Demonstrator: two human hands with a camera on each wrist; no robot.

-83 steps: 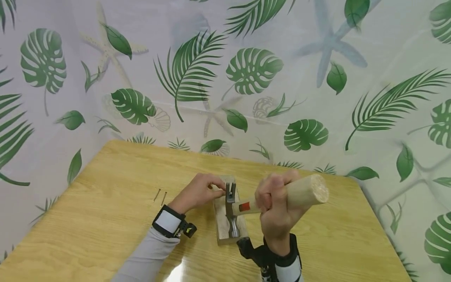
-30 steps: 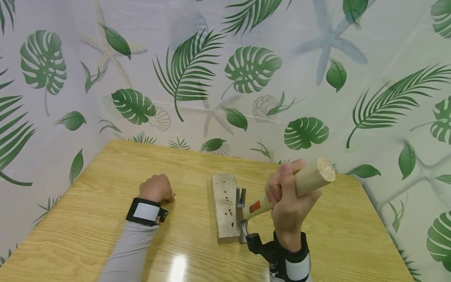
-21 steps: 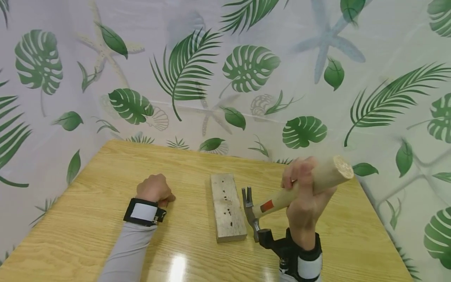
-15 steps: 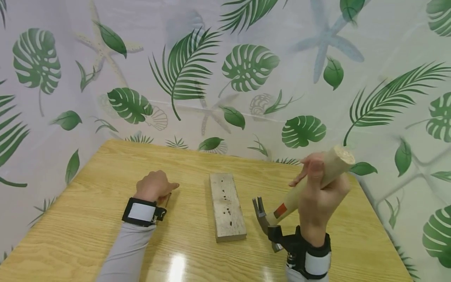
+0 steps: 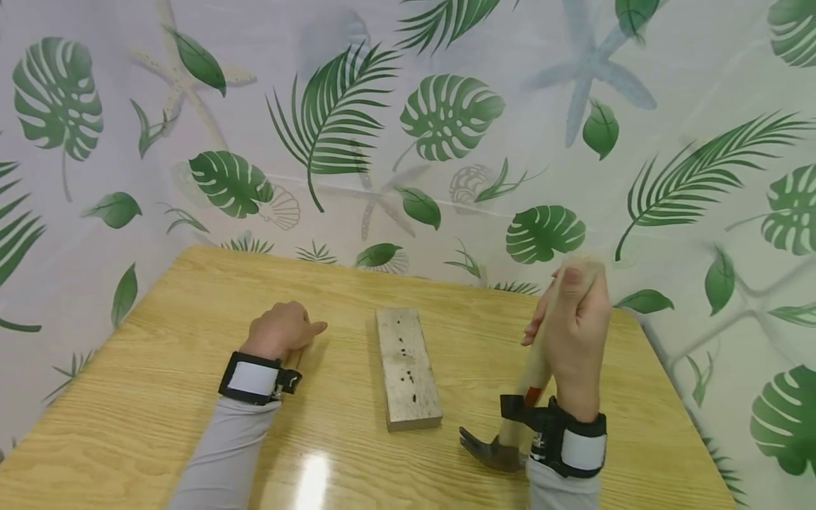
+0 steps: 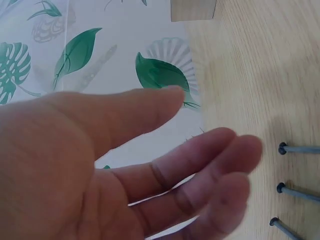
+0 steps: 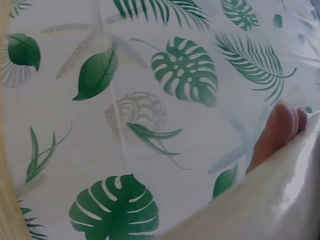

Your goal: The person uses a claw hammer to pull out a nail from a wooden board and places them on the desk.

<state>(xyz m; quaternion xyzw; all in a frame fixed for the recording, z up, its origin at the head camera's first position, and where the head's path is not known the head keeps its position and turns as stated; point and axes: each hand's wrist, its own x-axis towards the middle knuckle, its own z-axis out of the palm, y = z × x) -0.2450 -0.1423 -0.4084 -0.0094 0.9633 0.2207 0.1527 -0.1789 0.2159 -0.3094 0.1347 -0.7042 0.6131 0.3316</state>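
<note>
My right hand (image 5: 576,333) grips the pale wooden handle (image 5: 538,361) of a claw hammer, held steeply with its head low. The dark metal hammer head (image 5: 494,453) is close over the table, right of the wooden block, and partly hidden by the wrist strap. In the right wrist view the handle (image 7: 260,195) fills the lower right corner, with a fingertip (image 7: 276,131) behind it. My left hand (image 5: 280,331) is on the left with nothing between its relaxed fingers. Beside those fingers, three nails (image 6: 295,149) lie on the table in the left wrist view.
A wooden block (image 5: 408,368) with several dark spots along its top lies mid-table between the hands. The wood-grain table (image 5: 210,297) meets a leaf-patterned sheet (image 5: 357,234) at its back and sides.
The left hand has withdrawn from the block to the nails at left, and its fingers have loosened. The right hand has carried the hammer rightward off the block and tipped its head down.
</note>
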